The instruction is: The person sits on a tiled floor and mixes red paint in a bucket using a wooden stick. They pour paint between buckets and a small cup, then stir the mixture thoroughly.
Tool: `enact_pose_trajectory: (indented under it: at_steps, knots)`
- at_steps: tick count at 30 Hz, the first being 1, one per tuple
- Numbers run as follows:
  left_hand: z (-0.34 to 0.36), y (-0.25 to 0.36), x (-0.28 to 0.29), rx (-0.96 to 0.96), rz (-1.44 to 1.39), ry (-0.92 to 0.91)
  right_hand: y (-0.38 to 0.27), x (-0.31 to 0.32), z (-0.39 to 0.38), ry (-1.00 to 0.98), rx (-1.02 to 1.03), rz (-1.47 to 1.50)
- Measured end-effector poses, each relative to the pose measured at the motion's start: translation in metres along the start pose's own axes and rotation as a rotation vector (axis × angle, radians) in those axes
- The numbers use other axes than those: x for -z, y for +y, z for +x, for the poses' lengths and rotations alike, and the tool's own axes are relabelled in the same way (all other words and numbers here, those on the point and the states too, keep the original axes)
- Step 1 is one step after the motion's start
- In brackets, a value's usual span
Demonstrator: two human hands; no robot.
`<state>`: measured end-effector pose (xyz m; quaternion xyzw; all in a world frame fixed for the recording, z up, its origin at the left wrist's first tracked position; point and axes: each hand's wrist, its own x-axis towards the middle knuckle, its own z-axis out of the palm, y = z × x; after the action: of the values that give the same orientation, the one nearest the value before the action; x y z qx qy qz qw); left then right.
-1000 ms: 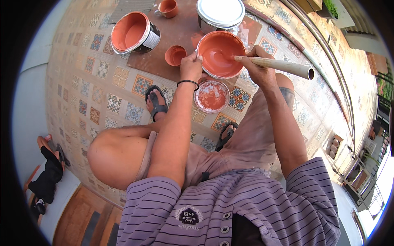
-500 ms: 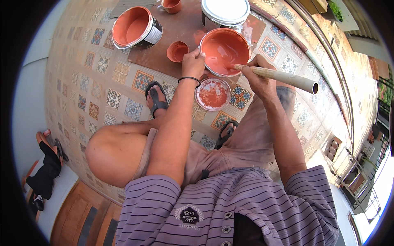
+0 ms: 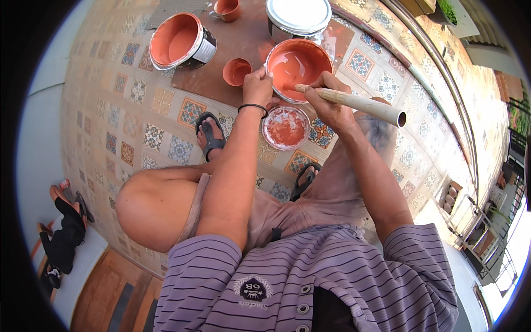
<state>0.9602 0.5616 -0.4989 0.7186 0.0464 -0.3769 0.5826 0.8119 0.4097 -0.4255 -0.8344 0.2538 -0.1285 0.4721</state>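
Observation:
A bucket (image 3: 323, 56) of orange-red paint stands in front of me, tipped slightly toward me. My left hand (image 3: 258, 87) is closed on its left rim. In my right hand (image 3: 330, 104) is a pale hollow pipe (image 3: 368, 105), slanting from the paint up to the right. The pipe's lower end is over or in the paint (image 3: 292, 72); whether it touches the bottom is hidden. Nearer to me, a round paint-smeared lid (image 3: 286, 128) lies on the floor. A small paint-coated cup (image 3: 237, 72) stands just left of my left hand.
Another open paint bucket (image 3: 206, 51) stands at the far left, near a paint-stained mug (image 3: 227, 10). A bucket with a white lid (image 3: 298, 15) is behind the paint. They rest on a brown board (image 3: 207, 78) over patterned tiles. My sandalled feet flank the lid; someone's foot shows at left.
My right hand and the pipe have shifted left, bringing the pipe's lower end closer to the middle of the bucket. My left hand keeps its grip on the rim.

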Motion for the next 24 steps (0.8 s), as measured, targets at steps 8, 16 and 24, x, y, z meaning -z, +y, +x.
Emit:
enact_pose_trajectory:
  at_steps: [8, 16, 24]
  knots:
    - [0.000, -0.004, 0.000, 0.000, 0.035, 0.005, 0.002, 0.008, 0.006, 0.047, -0.068, 0.016]
    - [-0.003, 0.000, -0.001, 0.022, 0.014, -0.005, -0.002, -0.003, 0.014, 0.169, 0.274, -0.085]
    - [-0.002, 0.004, 0.000, 0.009, 0.031, -0.009, 0.000, -0.005, -0.002, 0.020, 0.089, -0.072]
